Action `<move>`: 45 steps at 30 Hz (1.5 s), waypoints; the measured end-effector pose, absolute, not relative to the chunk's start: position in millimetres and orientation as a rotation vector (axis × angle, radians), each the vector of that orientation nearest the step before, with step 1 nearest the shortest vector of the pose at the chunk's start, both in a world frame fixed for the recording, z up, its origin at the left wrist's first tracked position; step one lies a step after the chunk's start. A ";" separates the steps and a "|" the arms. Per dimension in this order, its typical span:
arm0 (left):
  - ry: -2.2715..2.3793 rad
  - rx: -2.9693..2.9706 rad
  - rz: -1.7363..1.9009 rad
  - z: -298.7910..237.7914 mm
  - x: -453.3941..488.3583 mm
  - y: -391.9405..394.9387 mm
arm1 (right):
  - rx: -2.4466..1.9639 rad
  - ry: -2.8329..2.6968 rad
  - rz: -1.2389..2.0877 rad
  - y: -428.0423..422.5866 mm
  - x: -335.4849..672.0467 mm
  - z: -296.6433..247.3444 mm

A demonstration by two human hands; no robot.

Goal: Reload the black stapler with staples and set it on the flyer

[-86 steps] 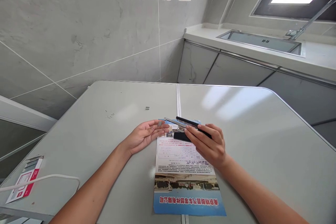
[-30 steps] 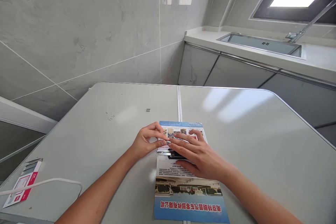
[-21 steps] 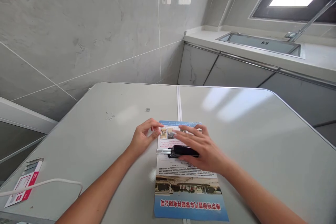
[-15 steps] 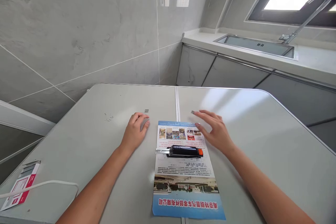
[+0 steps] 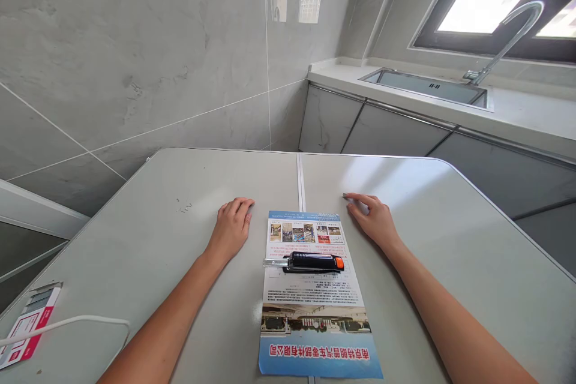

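Note:
A black stapler (image 5: 310, 262) with an orange end lies crosswise on a printed leaflet (image 5: 315, 306) in the middle of the grey table (image 5: 432, 234). My left hand (image 5: 233, 225) rests palm down on the table just left of the leaflet's far corner, fingers flat and loosely together, holding nothing. My right hand (image 5: 373, 219) lies flat on the table to the right of the leaflet's far corner, fingers stretched out, empty. Neither hand touches the stapler.
A red and white card (image 5: 27, 325) and a white cable (image 5: 72, 324) lie at the table's near left corner. Behind the table is a tiled wall. A counter with a sink (image 5: 423, 85) and tap (image 5: 504, 48) runs along the back right.
Both hands let go of the stapler, leaving it on the leaflet, and moved apart to rest flat on the table on either side. The view tilted slightly up.

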State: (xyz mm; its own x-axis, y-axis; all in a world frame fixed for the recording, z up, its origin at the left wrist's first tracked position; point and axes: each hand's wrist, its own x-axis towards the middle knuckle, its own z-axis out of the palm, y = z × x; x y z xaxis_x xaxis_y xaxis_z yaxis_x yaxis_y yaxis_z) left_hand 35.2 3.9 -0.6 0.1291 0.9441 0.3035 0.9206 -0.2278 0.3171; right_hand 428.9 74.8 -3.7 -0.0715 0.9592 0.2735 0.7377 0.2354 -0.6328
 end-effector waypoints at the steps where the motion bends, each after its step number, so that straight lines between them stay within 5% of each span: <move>1: 1.926 2.319 0.712 -0.4 34.7 4.0 | -1.554 -1.869 0.434 75.8 429.4 -5.1; 11: 1.826 2.176 0.923 9.2 38.3 0.0 | -1.303 -1.837 0.277 66.9 421.6 6.4; 18: 1.577 2.155 0.959 16.3 51.4 -7.2 | -0.419 -2.430 0.732 11.8 371.3 37.9; 30: 1.525 1.737 1.111 21.1 58.2 -16.6 | -0.651 -2.317 0.271 0.4 358.1 4.6; 45: 1.121 2.200 1.043 23.5 68.2 -21.0 | -0.685 -2.358 0.233 2.0 354.0 -0.2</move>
State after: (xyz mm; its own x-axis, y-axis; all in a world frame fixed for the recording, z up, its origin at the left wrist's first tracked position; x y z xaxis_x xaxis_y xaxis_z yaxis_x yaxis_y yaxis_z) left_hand 68.2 -21.0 23.5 0.3812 0.8239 0.4193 0.4773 -0.5639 0.6740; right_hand 354.0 2.0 -0.2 -0.6435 0.5315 0.5509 0.4136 0.8470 -0.3340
